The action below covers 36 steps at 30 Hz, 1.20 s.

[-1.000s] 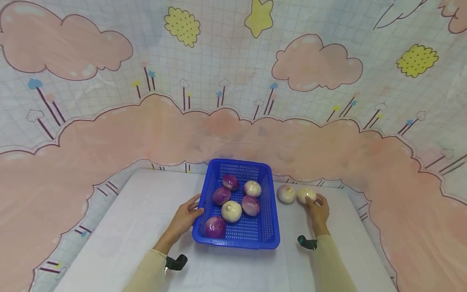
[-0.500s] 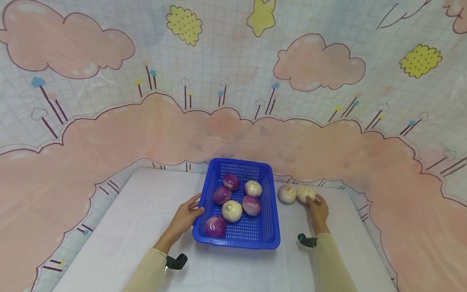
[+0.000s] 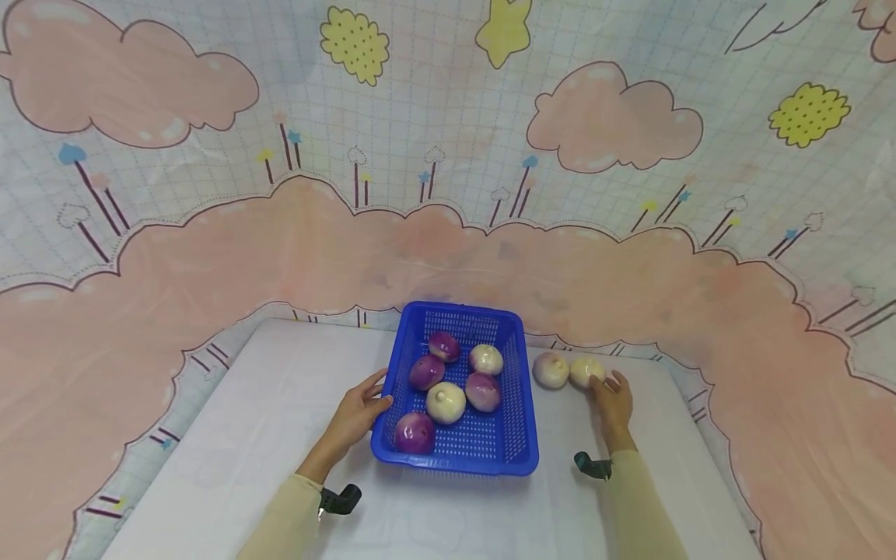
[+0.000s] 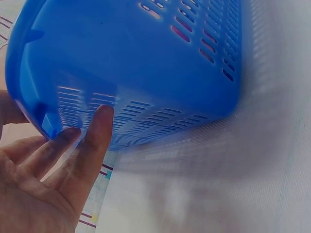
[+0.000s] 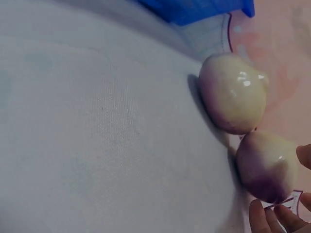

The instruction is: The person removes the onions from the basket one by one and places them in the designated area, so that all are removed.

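A blue perforated plastic basket [image 3: 455, 468] stands mid-table with several round, glossy purple-and-white turnips [image 3: 415, 433] in it. My left hand [image 3: 352, 416] holds its left side, thumb over the rim. In the left wrist view, the fingers [image 4: 97, 131] of that hand lie along the outer wall. Two paler turnips sit side by side to the right of the basket: the nearer one to it [image 3: 551, 370] stands beside the outer turnip [image 3: 585, 372]. My right hand [image 3: 613, 400] is at that outer turnip, thumb overlapping its front in the head view. The right wrist view shows its fingers [image 5: 286, 218] loosely bent right at the purple end.
A white cloth-covered table [image 3: 280, 373] lies under everything. Behind it hangs a backdrop [image 3: 322, 257] printed with pink clouds, coming right down to the far table edge. A dark wrist camera [image 3: 341, 499] is strapped to each forearm.
Both hands, the basket and the turnips keep their places. The head view has shifted very slightly.
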{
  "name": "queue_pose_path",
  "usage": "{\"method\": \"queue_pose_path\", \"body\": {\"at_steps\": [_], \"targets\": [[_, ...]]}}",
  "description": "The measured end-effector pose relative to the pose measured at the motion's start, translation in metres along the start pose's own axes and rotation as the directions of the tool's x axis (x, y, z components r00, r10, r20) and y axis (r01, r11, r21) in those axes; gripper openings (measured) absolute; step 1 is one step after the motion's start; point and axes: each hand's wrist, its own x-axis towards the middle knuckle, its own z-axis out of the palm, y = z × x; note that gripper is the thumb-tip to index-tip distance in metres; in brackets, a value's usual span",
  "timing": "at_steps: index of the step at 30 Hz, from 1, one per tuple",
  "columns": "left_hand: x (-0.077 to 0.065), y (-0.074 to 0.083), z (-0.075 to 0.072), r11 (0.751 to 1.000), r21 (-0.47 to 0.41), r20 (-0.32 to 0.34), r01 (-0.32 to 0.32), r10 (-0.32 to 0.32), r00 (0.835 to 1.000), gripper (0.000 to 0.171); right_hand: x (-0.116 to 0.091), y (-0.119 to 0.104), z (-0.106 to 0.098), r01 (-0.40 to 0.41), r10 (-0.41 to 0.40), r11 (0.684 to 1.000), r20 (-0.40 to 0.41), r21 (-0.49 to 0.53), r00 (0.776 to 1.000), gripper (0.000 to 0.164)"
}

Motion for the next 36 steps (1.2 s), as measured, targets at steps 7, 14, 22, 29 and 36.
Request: {"method": "queue_pose_path", "body": {"at_steps": [7,14,22,29,36], "targets": [[-0.001,0.003,-0.001,1.000,0.008,-0.008,0.003,-0.003,1.000,0.059,-0.016,-0.008,-0.006,0.038,-0.039,0.997,0.017,0.060,0.999,0.072],[-0.001,0.003,-0.001,1.000,0.009,-0.005,0.002,-0.002,1.000,0.059,-0.035,-0.014,-0.014,0.085,-0.085,0.996,0.009,0.030,0.996,0.066],[-0.001,0.003,-0.004,1.000,-0.020,0.004,-0.007,0.007,1.000,0.060,-0.064,-0.038,-0.015,0.165,-0.166,0.986,0.061,0.032,0.984,0.062],[-0.001,0.002,-0.003,1.000,-0.013,0.011,0.001,-0.001,1.000,0.059,-0.083,-0.060,-0.013,0.225,-0.230,0.973,0.124,0.056,0.965,0.060],[-0.003,0.003,-0.002,1.000,-0.015,0.012,-0.012,0.012,1.000,0.060,-0.105,-0.080,-0.006,0.307,-0.309,0.951,0.168,0.039,0.936,0.053]]}}
